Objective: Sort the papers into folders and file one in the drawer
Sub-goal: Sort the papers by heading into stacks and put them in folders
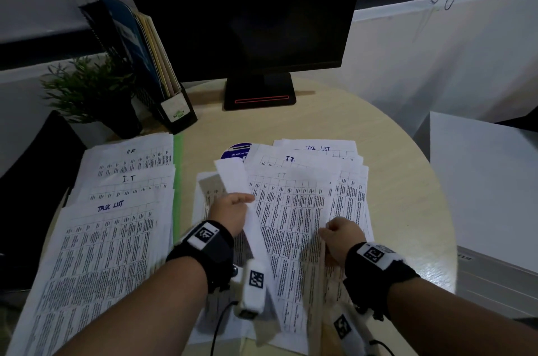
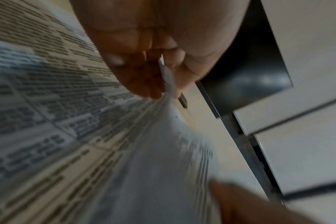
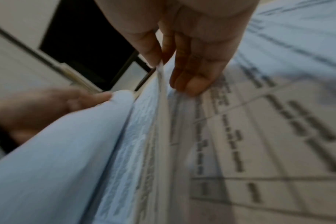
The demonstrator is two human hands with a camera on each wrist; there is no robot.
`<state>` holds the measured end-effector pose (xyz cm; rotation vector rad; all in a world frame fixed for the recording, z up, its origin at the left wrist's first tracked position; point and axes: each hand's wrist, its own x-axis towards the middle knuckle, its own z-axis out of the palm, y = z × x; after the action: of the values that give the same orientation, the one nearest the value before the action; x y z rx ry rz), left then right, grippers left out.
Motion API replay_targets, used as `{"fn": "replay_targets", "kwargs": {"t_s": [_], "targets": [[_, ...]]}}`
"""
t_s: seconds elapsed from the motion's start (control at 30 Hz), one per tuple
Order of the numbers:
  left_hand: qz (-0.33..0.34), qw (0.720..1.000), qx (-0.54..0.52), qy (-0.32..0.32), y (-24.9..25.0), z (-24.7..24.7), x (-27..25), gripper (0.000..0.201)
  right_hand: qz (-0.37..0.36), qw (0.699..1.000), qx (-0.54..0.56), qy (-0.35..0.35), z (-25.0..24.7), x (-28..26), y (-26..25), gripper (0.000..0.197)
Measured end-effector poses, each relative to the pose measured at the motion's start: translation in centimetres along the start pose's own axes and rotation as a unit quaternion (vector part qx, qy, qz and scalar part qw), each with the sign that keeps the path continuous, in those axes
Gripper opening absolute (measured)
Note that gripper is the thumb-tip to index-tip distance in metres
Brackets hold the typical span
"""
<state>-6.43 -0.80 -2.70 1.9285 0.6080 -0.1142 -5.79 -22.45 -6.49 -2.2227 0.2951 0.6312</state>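
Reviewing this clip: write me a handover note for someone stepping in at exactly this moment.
Left hand: pinches a lifted sheet by its edge, raised over the mixed pile.
Right hand: its grip is on the edge of another sheet in that pile, thumb above, fingers below.
Sorted stacks lie on the table's left side, headed HR, IT and TASK LIST, with a green folder edge showing beside them.
Done: part of the sorting. Left: sort the remaining mixed pile, put the stacks into folders, file one in the drawer. No drawer can be made out.
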Motion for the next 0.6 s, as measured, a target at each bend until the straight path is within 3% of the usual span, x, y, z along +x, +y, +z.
{"fn": "replay_targets", "kwargs": {"t_s": [0.07, 0.17, 0.23, 0.3, 0.4, 0.5, 0.6], "targets": [[0.004, 0.998, 0.017, -0.066, 0.1, 1.2, -1.1, 0.009, -0.056, 0.998, 0.008, 0.000, 0.7, -1.2, -1.6, 0.014], [0.007, 0.991, 0.045, -0.122, 0.0, 3.5, -2.0, 0.039, -0.129, 0.983, 0.100, -0.083, 2.1, -2.8, -3.8, 0.019], [0.017, 0.994, 0.052, -0.091, 0.4, 4.2, -2.0, 0.032, -0.123, 0.982, 0.089, -0.111, 1.8, -2.8, -4.3, 0.018], [0.014, 0.997, 0.062, -0.038, 0.5, 4.1, -1.5, 0.041, -0.085, 0.994, 0.040, -0.060, 0.8, -1.8, -4.0, 0.021], [0.033, 0.997, 0.051, -0.037, -0.3, 3.8, -0.9, 0.076, 0.022, 0.999, 0.011, 0.041, -0.5, -0.3, -3.3, 0.057], [0.053, 0.991, 0.091, -0.084, -1.7, 4.0, -0.7, 0.097, 0.069, 0.993, 0.085, 0.041, -0.7, 0.6, -3.5, 0.081], [0.054, 0.989, 0.100, -0.089, -2.2, 4.0, -0.1, 0.108, 0.100, 0.984, 0.142, 0.040, -0.6, 1.9, -3.5, 0.093]]}}
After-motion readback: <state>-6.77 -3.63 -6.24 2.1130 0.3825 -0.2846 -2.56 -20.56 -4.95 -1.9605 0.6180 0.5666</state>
